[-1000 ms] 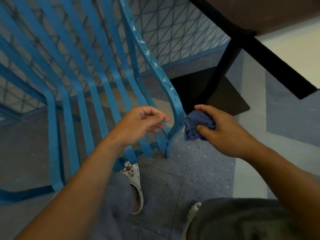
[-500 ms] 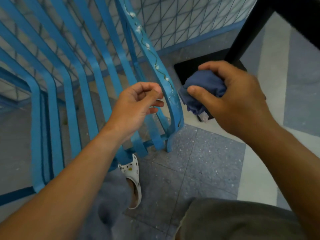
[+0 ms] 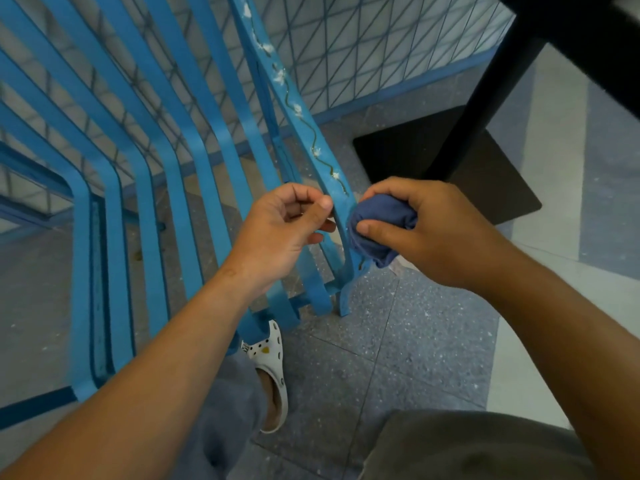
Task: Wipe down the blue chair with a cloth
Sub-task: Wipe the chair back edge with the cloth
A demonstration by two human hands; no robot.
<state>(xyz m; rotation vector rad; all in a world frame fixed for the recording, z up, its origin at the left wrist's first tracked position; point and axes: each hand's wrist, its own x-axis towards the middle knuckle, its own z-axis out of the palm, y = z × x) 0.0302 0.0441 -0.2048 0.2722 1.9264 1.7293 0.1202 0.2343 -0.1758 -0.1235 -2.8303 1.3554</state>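
Mid-wipe on the blue chair's outer painted slat: right hand clenches the balled blue cloth against its lower edge, left hand loosely curled and empty beside it; next, probably stroke along the slat with steady pressure.

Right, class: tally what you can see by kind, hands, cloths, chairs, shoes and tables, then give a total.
Hands: 2, left hand and right hand
Cloths: 1, cloth
Chairs: 1, chair
Shoes: 1, shoe
Tables: 1, table
Total: 6
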